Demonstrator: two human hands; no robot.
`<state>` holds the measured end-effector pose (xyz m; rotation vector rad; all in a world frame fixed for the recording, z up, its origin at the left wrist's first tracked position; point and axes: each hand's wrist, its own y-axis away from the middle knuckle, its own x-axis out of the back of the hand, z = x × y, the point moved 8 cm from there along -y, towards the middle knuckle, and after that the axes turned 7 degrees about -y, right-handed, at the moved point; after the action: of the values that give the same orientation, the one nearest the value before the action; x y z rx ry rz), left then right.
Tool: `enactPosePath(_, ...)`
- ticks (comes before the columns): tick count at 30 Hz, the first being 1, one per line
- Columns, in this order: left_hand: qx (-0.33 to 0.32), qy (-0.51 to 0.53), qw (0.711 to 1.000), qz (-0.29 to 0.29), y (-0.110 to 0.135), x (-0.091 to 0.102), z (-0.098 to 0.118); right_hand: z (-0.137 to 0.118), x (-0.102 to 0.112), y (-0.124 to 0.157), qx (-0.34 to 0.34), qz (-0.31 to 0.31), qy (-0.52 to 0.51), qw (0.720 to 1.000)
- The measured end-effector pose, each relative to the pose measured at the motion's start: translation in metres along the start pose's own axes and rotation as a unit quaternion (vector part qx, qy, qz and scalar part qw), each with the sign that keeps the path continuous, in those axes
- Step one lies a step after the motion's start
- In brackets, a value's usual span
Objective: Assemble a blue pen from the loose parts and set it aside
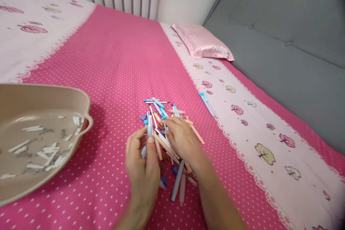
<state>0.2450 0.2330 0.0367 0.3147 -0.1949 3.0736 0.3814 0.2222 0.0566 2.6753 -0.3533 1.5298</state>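
Pinched upright between the thumb and fingers of my left hand (142, 156) is a short pale blue pen barrel (150, 126). Under and around both hands lies a loose pile of pen parts: peach barrels (198, 133), white sticks, blue caps (157, 102) and small brown and dark blue pieces. My right hand (182, 136) reaches over the pile from the right, its index finger and thumb apart among the parts; its other fingertips are hidden. Closer to me, a grey-blue barrel (178, 181) and a pale pink barrel (182, 188) stick out of the pile.
A beige basin (81, 97) at the left contains scattered white pieces and small springs. Two light blue pens (207, 104) lie together right of the pile. The pink dotted bedspread (121, 50) spreads beneath everything. Farther back are a pink pillow (202, 39) and a grey padded headboard (283, 25).
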Motion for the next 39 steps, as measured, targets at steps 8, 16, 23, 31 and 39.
enactPosePath(8, 0.007, 0.009, 1.000, 0.000, 0.001, 0.000, -0.001, 0.007, -0.009, -0.002, 0.005, -0.001, 0.027, 1.000)
enactPosePath(16, 0.012, 0.012, 1.000, -0.005, 0.001, -0.001, -0.002, 0.010, -0.005, -0.001, -0.029, -0.005, 0.033, 0.999)
enactPosePath(23, 0.009, 0.017, 1.000, -0.002, 0.000, 0.000, -0.002, 0.020, 0.004, 0.001, -0.069, -0.001, 0.058, 0.996)
enactPosePath(31, 0.009, 0.013, 1.000, -0.001, -0.001, 0.000, -0.002, 0.035, 0.017, 0.004, -0.108, 0.002, 0.081, 0.991)
enactPosePath(39, 0.008, 0.015, 1.000, 0.000, -0.001, 0.000, -0.001, 0.047, 0.024, 0.007, -0.169, 0.019, 0.077, 0.982)
